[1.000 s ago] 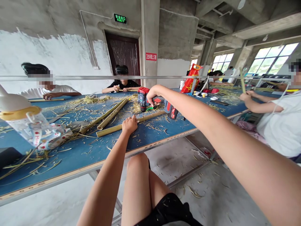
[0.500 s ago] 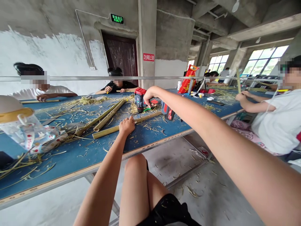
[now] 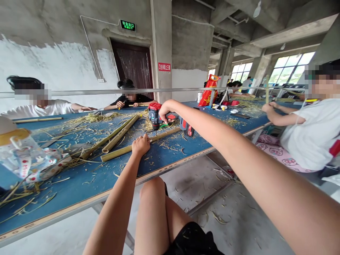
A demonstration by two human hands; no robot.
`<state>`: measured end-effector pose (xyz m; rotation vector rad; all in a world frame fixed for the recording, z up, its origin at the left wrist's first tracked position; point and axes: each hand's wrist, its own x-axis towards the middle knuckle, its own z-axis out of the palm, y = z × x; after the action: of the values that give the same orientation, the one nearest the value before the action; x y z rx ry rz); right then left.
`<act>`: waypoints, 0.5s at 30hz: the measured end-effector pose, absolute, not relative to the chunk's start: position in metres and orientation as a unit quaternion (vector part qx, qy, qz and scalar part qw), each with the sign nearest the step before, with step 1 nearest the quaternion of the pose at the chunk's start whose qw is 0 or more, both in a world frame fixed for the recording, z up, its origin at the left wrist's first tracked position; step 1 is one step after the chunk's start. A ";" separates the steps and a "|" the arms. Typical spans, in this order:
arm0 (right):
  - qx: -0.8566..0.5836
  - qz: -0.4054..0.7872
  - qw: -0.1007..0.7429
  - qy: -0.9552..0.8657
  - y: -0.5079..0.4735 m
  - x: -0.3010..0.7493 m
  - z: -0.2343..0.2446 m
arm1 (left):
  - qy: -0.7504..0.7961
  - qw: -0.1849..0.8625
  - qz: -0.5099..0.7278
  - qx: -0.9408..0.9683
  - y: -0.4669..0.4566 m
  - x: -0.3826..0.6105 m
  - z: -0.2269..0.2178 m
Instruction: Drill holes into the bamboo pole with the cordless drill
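My right hand (image 3: 166, 110) is closed around the handle of a red and black cordless drill (image 3: 154, 115). The drill points down, its thin bit over a bamboo pole (image 3: 117, 153) that lies on the blue table (image 3: 106, 180); whether the bit has entered the pole I cannot tell. My left hand (image 3: 141, 144) wraps over this pole just left of the drill and holds it against the tabletop. Two more bamboo pieces lie behind it, a hollow pole (image 3: 120, 134) and a thinner greenish strip (image 3: 102, 143).
Bamboo shavings (image 3: 102, 116) litter the table. A clear bottle with a yellow lid (image 3: 20, 148) stands at the left. A red bag (image 3: 209, 92) stands farther back, near a dark phone-like slab (image 3: 242, 116). A metal rail (image 3: 95, 91) crosses above the table. Co-workers sit opposite and at right.
The view has shifted slightly, so everything sits a little farther left. Both hands keep their grip on drill and pole. The co-worker at far left has stretched a hand out to the right.
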<state>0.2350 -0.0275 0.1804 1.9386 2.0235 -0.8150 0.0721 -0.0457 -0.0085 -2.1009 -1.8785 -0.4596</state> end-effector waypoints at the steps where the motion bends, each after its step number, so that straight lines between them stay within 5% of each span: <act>1: 0.653 -0.270 0.133 0.695 -0.028 0.233 0.179 | -0.651 0.143 -0.160 -0.729 -0.046 0.072 -0.008; 8: 0.612 -0.260 0.186 0.723 -0.025 0.231 0.172 | -0.651 0.139 -0.152 -0.730 -0.046 0.072 -0.008; 15: 0.587 -0.333 0.119 0.728 -0.021 0.253 0.155 | -0.658 0.135 -0.149 -0.726 -0.047 0.073 -0.011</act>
<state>0.2533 -0.0205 0.1555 1.7151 2.1296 -0.9743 0.0733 -0.0472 -0.0106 -2.1032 -1.9059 -0.4331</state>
